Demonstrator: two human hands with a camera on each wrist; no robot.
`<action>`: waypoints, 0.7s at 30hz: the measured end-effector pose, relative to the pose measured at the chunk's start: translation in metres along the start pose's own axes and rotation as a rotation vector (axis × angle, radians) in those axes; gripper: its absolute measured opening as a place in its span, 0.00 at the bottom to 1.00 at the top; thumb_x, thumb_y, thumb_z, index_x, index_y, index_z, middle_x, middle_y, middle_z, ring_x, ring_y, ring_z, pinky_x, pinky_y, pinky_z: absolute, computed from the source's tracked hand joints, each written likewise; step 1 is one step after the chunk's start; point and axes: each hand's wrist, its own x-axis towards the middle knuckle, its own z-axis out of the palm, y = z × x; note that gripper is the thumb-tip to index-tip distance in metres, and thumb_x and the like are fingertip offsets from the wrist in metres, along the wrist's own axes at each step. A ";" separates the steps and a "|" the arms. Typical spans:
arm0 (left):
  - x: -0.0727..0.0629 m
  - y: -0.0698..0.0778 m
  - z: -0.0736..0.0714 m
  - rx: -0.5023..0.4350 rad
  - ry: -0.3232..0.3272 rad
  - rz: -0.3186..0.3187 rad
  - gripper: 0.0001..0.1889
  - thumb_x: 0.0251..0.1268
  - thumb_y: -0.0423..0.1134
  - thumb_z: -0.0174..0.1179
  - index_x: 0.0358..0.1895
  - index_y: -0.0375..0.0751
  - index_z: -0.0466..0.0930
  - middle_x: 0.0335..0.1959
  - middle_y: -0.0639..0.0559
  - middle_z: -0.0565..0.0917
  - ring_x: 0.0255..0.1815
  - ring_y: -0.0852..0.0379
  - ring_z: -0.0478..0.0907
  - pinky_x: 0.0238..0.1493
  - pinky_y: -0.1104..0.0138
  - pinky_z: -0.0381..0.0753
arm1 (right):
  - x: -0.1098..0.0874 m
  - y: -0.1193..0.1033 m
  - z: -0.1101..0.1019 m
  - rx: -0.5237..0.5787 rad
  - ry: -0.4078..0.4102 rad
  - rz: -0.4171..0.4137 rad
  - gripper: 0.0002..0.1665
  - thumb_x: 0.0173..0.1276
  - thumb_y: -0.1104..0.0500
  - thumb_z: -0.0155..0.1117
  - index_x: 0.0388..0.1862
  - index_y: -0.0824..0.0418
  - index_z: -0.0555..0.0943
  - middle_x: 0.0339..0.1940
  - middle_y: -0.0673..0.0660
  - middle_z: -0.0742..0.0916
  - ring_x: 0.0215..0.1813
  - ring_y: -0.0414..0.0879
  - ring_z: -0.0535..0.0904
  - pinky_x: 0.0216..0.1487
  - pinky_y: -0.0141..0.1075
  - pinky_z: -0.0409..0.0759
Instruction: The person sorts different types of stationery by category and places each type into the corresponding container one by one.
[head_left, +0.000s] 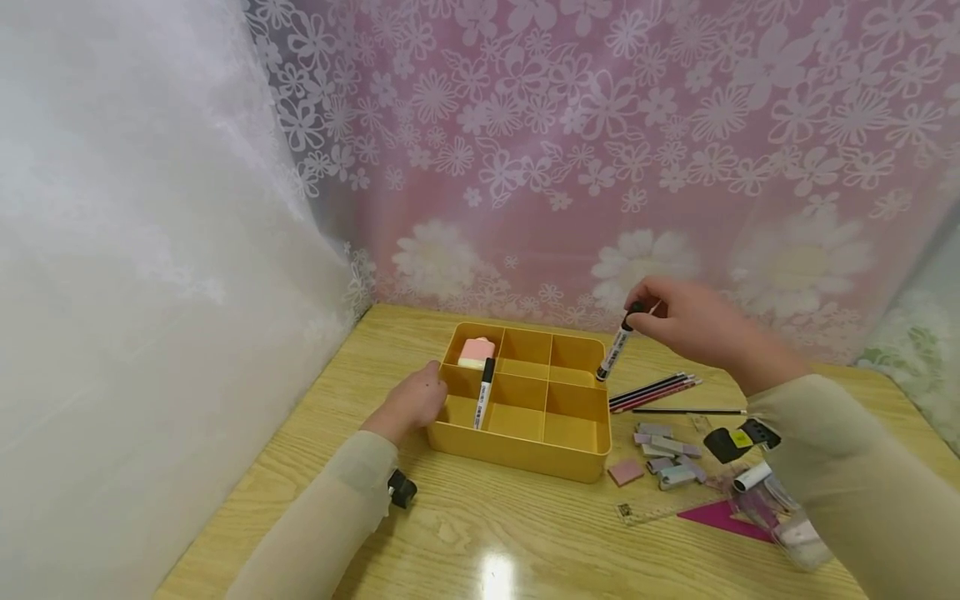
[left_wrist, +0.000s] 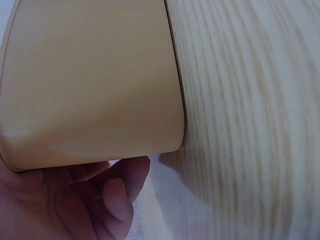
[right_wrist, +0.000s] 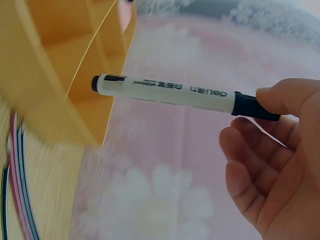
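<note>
A yellow divided box stands on the table. At its left end my left hand grips the side wall, its fingers bent beside the box corner in the left wrist view. My right hand pinches a white whiteboard marker by its black cap between thumb and fingers. That marker slants down, its lower end over the box's right rim by the back right compartment. Another whiteboard marker, black cap up, leans in the front left compartment. A pink and cream block lies in the back left one.
Right of the box lie several pencils, with a dark one apart. Small erasers, a clear ruler, a magenta set square and a white-capped item lie nearer. A floral curtain hangs behind the table.
</note>
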 end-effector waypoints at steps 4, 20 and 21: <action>-0.001 0.000 -0.001 0.002 -0.002 0.008 0.28 0.83 0.42 0.35 0.77 0.32 0.55 0.69 0.37 0.73 0.68 0.42 0.72 0.68 0.48 0.69 | 0.007 -0.024 0.005 0.055 0.031 -0.028 0.13 0.77 0.51 0.60 0.53 0.56 0.79 0.43 0.53 0.85 0.39 0.48 0.78 0.39 0.45 0.76; -0.003 0.000 0.000 -0.023 0.007 0.013 0.28 0.82 0.43 0.35 0.77 0.32 0.55 0.69 0.37 0.73 0.69 0.42 0.71 0.69 0.48 0.68 | 0.050 -0.089 0.059 0.255 0.000 -0.067 0.13 0.75 0.53 0.62 0.55 0.52 0.76 0.44 0.52 0.83 0.43 0.50 0.78 0.46 0.45 0.79; -0.003 0.000 0.000 -0.020 0.006 0.012 0.28 0.82 0.43 0.35 0.77 0.33 0.55 0.69 0.37 0.73 0.69 0.43 0.71 0.69 0.48 0.68 | 0.052 -0.092 0.062 0.266 -0.005 -0.069 0.13 0.75 0.52 0.62 0.55 0.52 0.77 0.44 0.52 0.83 0.42 0.50 0.79 0.44 0.45 0.79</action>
